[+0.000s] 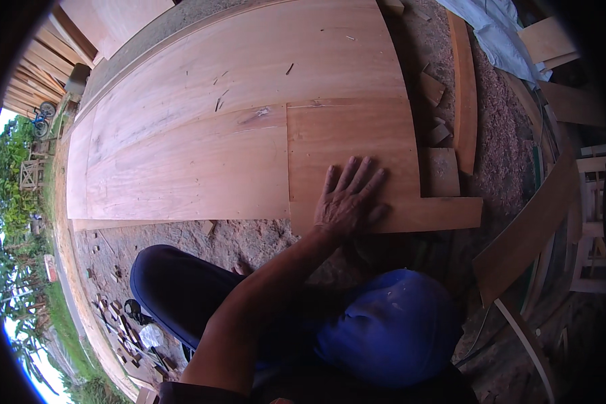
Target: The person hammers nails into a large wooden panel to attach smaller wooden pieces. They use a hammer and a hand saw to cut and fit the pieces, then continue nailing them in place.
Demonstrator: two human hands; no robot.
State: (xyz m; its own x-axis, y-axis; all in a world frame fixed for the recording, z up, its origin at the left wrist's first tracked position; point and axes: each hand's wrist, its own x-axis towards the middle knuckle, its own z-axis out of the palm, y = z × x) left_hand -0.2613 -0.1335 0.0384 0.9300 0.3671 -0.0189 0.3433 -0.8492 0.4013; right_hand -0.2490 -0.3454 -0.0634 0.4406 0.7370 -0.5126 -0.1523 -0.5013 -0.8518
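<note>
My left hand [347,203] lies flat, palm down, with its fingers spread on a reddish-brown plywood piece [350,135]. This piece is at the near right corner of a large plywood panel [202,148], and a seam shows along its left edge. A narrow strip of it juts out to the right beyond the panel's side. The hand holds nothing. My left forearm [276,276] reaches up from the lower left, between my bent knees. My right hand is not in view.
Small wood splinters [289,69] lie on the panel. To the right are a long curved board [462,94], wood shavings [498,148] and a leaning plywood offcut [528,236]. Scraps [124,330] litter the ground at lower left. A bicycle [42,118] stands far left.
</note>
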